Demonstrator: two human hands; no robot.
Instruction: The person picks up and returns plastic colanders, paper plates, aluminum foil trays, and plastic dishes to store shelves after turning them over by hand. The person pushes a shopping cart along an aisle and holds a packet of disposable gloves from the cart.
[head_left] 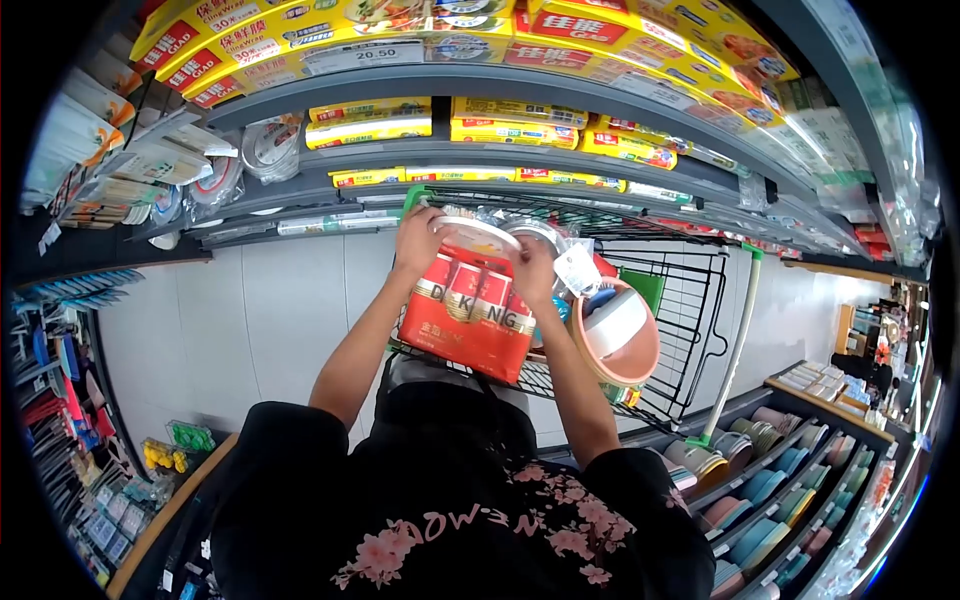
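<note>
Both hands are over a black wire shopping cart (690, 300). My left hand (418, 242) is closed on the left side of a round, white-rimmed container (480, 232). On its right side, my right hand (534, 270) grips the same rim. Just below the hands, a red shrink-wrapped pack (462, 335) printed with large letters lies in the cart. A clear-wrapped round item (540, 236) and a white tag (577, 270) show beside my right hand. Farther right sits a terracotta-coloured bucket (640, 345) with a white object (615, 322) inside.
Ahead, shelves hold yellow cling wrap boxes (590, 45) and a price label (365, 56). Bowls and pots (760, 490) fill a rack at lower right. Hanging goods (80, 370) line the left side. Pale floor tiles (290, 300) lie left of the cart.
</note>
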